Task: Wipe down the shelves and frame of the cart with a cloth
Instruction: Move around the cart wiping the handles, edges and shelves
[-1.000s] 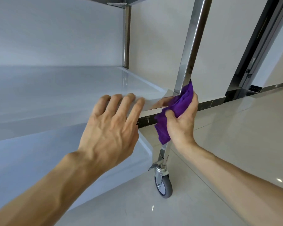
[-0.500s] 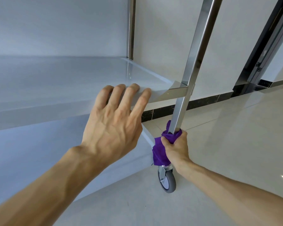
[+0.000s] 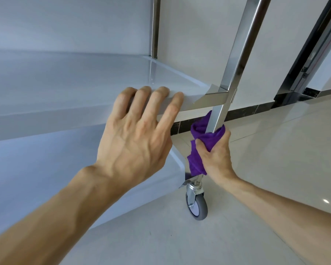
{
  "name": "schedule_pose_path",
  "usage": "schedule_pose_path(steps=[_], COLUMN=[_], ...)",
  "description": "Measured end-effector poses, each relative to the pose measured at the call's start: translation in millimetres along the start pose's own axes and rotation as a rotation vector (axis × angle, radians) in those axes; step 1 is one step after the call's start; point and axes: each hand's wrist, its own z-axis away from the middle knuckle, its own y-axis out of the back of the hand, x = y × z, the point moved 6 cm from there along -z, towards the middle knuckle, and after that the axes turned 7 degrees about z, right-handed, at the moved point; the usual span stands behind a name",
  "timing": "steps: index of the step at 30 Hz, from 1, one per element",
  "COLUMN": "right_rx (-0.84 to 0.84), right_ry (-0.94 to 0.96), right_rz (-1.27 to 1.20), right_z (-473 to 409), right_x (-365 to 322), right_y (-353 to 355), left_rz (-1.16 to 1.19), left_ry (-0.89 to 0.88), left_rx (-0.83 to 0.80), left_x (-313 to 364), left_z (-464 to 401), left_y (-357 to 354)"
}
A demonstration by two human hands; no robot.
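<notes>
Purple cloth [image 3: 208, 138] wrapped round tilted steel post [image 3: 235, 60], right hand [image 3: 216, 155] gripping, left hand [image 3: 138, 134] flat

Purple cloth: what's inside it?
The purple cloth wraps the cart's steel leg; the right hand squeezes it. The wrapped stretch of leg is covered.

Bare forearms, no sleeves; left hand [image 3: 136, 142] visibly veined

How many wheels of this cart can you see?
1: the grey wheel sits at the near corner, below the post that the right hand wipes with the cloth. Others are likely out of frame.
</notes>
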Motion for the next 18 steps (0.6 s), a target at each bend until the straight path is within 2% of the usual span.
schedule_pose_path(steps=[5, 7, 11, 18], right_rx=[-0.272, -0.325, -0.27, -0.096], right_ry=[-0.204, -0.232, -0.182, 0.055], right_rz=[0.107, 0.163, 0.203, -0.119], right_z=[25, 27, 24, -35], right_x=[49, 52, 21, -109], right_y=[-8, -3, 27, 81], left_rz=[0.019, 0.043, 0.103, 0.143], left_ry=[0.018, 0.035, 0.053, 0.021], left_rx=[0.002, -0.008, -0.08, -0.238], left_x=[1, 1, 0, -3], left_z=[1, 1, 0, -5], left_y=[0, 2, 9, 23])
